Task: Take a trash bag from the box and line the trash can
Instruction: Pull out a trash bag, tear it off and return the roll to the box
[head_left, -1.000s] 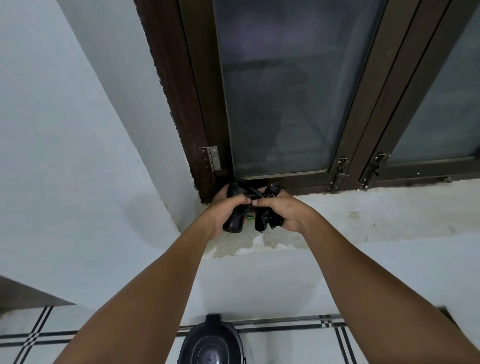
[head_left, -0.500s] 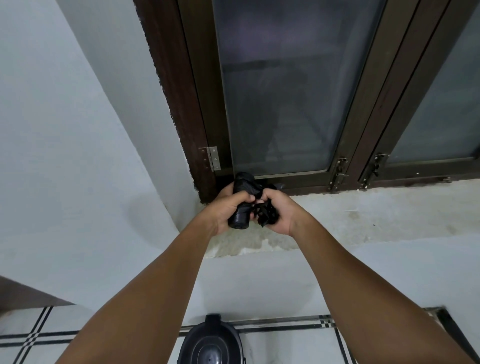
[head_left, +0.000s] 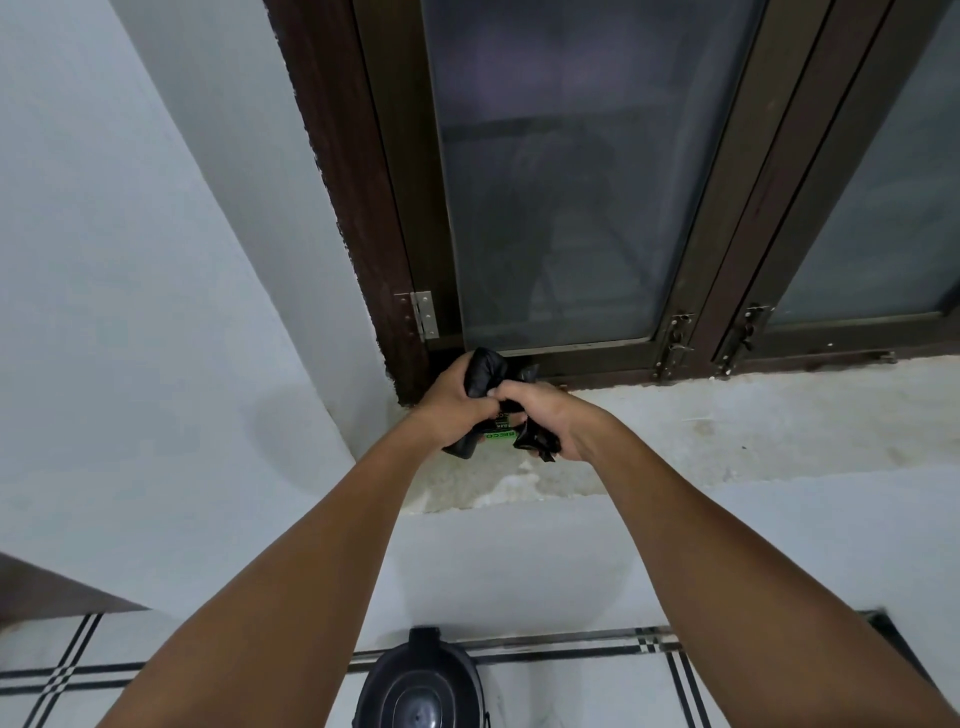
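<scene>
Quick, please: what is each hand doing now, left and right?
Left hand: closed, fingers gripping the bag roll.
Right hand: closed, pinching loose black bag.

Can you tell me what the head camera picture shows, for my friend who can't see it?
Two hands pull black trash bags apart over a white windowsill: the left hand grips a roll of bags, the right hand grips a crumpled bag. A green box peeks between them. A dark trash can stands on the floor below.

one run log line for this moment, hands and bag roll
stage: separating bag | left hand: grips black trash bag roll | right hand: pinches loose bag end | trash can: on floor below, unlined
</scene>
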